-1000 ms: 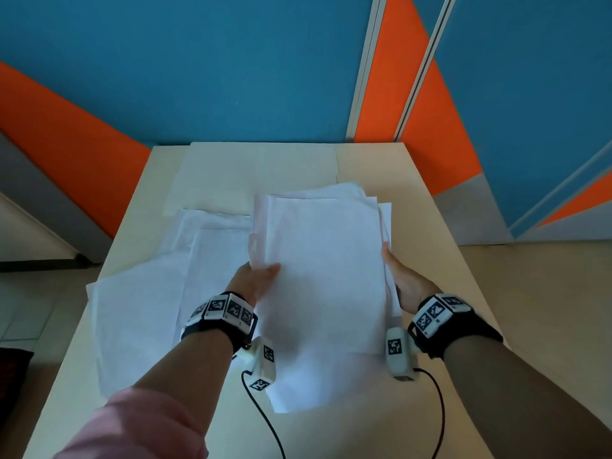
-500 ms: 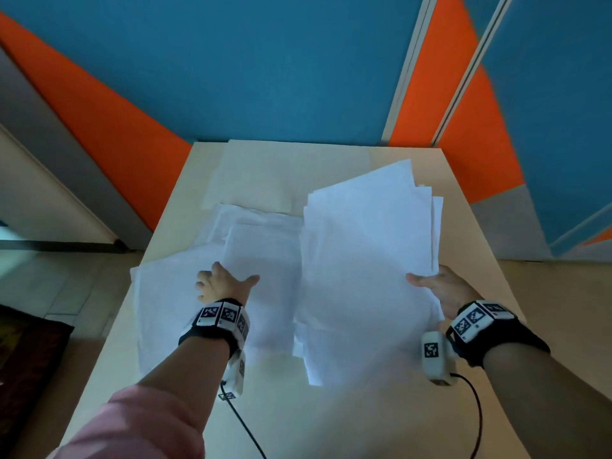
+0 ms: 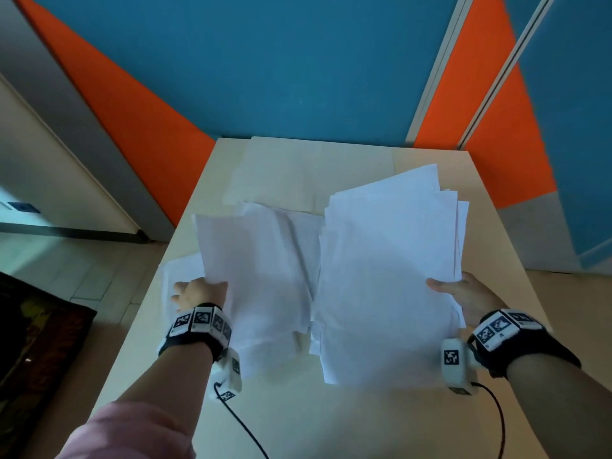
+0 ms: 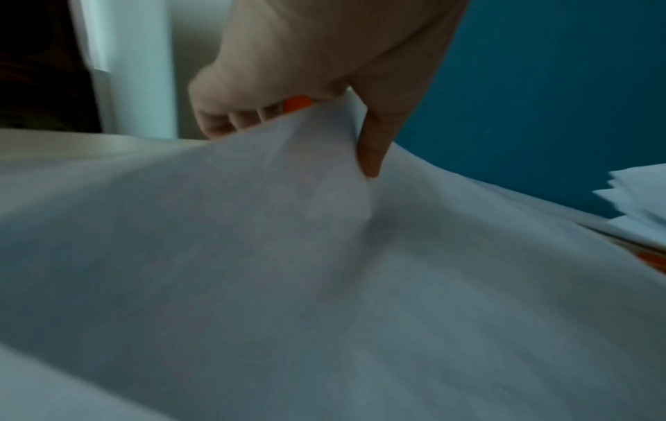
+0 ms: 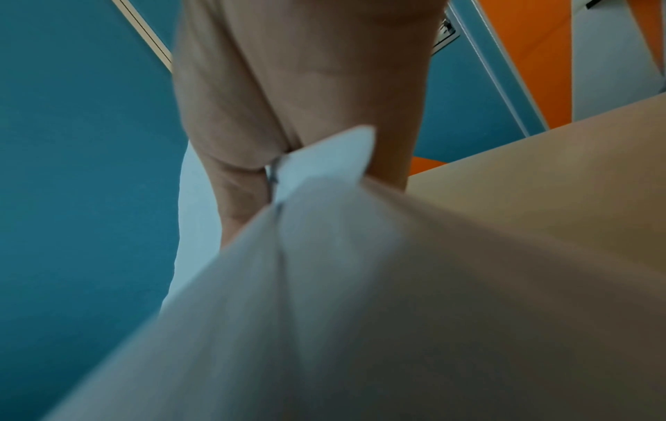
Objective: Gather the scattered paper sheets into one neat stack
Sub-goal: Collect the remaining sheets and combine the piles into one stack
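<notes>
Stack [image 3: 387, 270] held up over the table's [image 3: 364, 422] right side, right hand [image 3: 458, 298] pinching its right edge. Left hand [image 3: 198, 293] pinches a loose sheet [image 3: 255, 266] at its left edge, lifting it; more sheets [image 3: 178, 270] lie beneath.

Looks like an office or meeting room. Partition wall panels [image 3: 298, 61] in teal and orange with pale metal joint strips [image 3: 437, 71], a grey base band, a plain light-wood tabletop [image 3: 331, 422] pushed against them, tiled floor [image 3: 76, 266], a dark patterned rug [image 3: 36, 346] at left.
</notes>
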{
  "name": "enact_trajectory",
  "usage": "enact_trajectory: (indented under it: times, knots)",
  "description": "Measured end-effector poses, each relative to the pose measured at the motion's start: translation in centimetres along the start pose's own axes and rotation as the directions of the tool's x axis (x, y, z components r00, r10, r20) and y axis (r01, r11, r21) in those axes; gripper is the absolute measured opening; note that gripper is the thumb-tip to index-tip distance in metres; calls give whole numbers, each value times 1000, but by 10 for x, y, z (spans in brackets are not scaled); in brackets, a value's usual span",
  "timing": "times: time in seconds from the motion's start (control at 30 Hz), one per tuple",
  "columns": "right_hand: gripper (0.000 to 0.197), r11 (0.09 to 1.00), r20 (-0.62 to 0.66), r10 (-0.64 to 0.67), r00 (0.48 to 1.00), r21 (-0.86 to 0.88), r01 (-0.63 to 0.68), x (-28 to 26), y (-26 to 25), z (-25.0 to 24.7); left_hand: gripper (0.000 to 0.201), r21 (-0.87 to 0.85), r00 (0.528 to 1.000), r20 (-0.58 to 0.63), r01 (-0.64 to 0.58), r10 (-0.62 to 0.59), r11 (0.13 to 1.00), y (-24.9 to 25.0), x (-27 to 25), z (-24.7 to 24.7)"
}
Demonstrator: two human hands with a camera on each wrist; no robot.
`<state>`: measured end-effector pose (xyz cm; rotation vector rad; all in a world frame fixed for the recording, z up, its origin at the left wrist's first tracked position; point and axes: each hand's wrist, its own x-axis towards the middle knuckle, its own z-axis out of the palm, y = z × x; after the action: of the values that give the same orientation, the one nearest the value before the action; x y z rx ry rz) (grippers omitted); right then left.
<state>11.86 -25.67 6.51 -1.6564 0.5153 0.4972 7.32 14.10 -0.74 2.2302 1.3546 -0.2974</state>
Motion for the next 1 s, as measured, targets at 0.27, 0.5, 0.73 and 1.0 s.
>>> enact_trajectory:
  times: [0.27, 0.5, 0.73, 1.0]
  knots:
    - [48, 998, 17, 49, 999, 43, -49, -27, -26, 28, 35, -45, 990, 20, 142, -142, 989, -39, 10, -18]
    - [110, 999, 29, 36, 999, -25, -35, 27, 12, 13, 61, -467, 991, -128, -91, 35, 880, -39, -4, -24]
    - [100, 995, -7, 89, 996, -54, -89, 57, 39, -26, 39, -321, 961, 26, -253, 276, 913, 1, 16, -33]
    - [93, 998, -41, 40, 998, -39, -42, -6, 11, -13, 64, 207, 961, 156, -258, 229, 944, 53, 28, -7]
